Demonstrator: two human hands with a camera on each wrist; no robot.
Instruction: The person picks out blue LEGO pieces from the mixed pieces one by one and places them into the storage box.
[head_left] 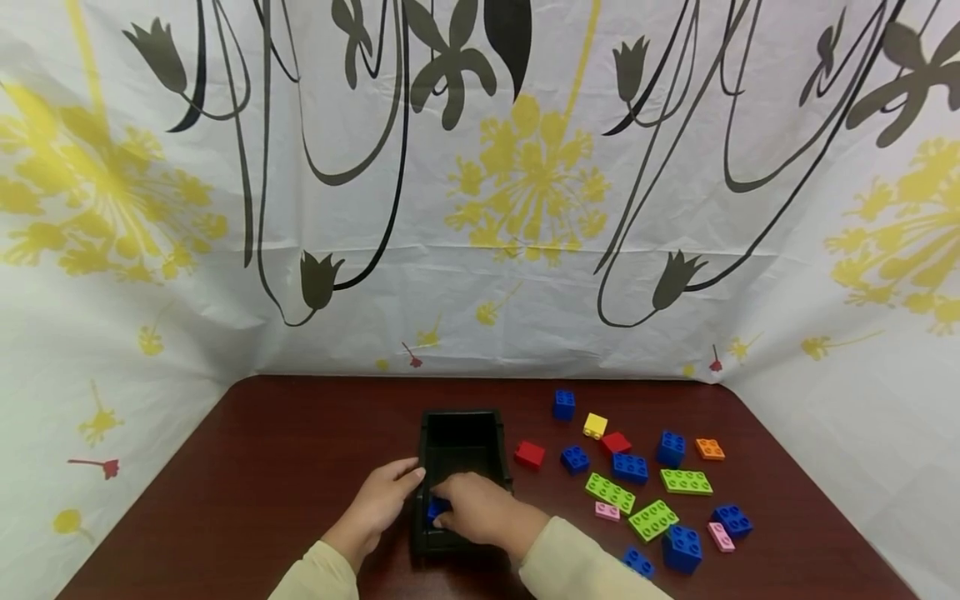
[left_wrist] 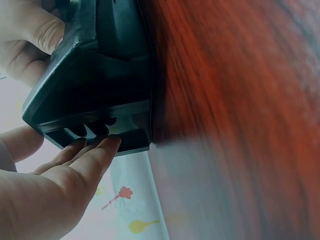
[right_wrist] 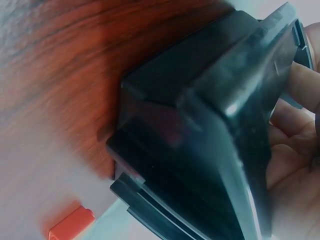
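A black plastic bin [head_left: 462, 419] stands on the table, its long side running away from me. My left hand [head_left: 381, 502] grips the bin's left side, thumb at the rim and fingers against the outer wall, as the left wrist view shows. My right hand [head_left: 483, 510] reaches down inside the near half of the bin. Between its thumb and fingers shows a blue toy brick [head_left: 437, 508], mostly covered by the hand. In the right wrist view the bin wall [right_wrist: 215, 130] hides the fingertips of the right hand [right_wrist: 295, 145].
Right of the bin, loose toy bricks lie spread out: a red brick [head_left: 529, 455] closest, then a yellow brick [head_left: 595, 426], lime green bricks [head_left: 654, 520], an orange brick [head_left: 709, 449], pink bricks [head_left: 721, 537] and several blue bricks [head_left: 682, 548]. A patterned curtain [head_left: 480, 317] surrounds the table.
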